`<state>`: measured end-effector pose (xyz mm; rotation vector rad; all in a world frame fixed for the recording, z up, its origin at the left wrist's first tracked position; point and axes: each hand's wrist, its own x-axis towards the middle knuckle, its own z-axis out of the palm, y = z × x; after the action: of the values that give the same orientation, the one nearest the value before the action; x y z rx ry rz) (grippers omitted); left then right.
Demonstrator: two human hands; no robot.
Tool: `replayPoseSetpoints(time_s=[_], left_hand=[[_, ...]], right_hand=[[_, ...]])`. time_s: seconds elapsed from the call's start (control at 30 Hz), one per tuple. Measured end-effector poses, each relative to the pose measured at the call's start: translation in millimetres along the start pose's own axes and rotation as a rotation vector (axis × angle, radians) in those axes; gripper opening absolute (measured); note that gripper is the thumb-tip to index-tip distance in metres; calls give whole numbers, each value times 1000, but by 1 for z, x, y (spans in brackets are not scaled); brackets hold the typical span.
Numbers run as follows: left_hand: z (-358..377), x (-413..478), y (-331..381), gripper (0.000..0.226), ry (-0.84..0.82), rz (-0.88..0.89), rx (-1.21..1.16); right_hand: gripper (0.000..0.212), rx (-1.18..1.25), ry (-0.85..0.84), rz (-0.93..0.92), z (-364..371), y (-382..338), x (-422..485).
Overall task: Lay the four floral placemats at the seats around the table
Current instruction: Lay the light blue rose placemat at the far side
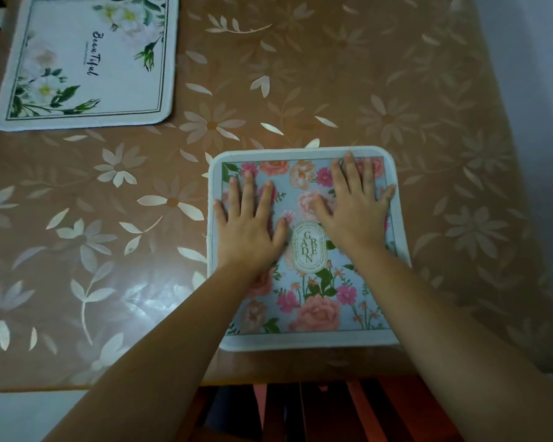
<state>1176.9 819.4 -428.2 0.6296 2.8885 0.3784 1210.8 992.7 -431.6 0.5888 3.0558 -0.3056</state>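
A blue placemat [320,301] with pink roses and a "Garden" label lies flat near the table's front edge, right of centre. My left hand [249,224] presses on its left half with fingers spread and straight. My right hand [355,205] lies flat on its upper right part, fingers spread. A white placemat [77,62] with white flowers and the word "Beautiful" lies at the far left of the table.
The table [141,250] wears a glossy brown cloth with a pale flower print. Its front edge runs just below the blue placemat. A wooden slatted chair [364,409] stands under that edge. A pale wall [537,90] borders the table's right side.
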Motion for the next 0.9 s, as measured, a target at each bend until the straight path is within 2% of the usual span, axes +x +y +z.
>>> replayPoseSetpoints(time_s=[0.4,0.67,0.9], left_hand=[[8,-66,4,65,-15,9,-16],[11,-106,5,63,-42,2,22],[5,-112,2,58,-159,36,28]], right_hand=[[69,-34,-40,26,1,2,-97],[69,1,-38,19,0,-7,-130],[64,26,-29,18,-5,-20,-158]])
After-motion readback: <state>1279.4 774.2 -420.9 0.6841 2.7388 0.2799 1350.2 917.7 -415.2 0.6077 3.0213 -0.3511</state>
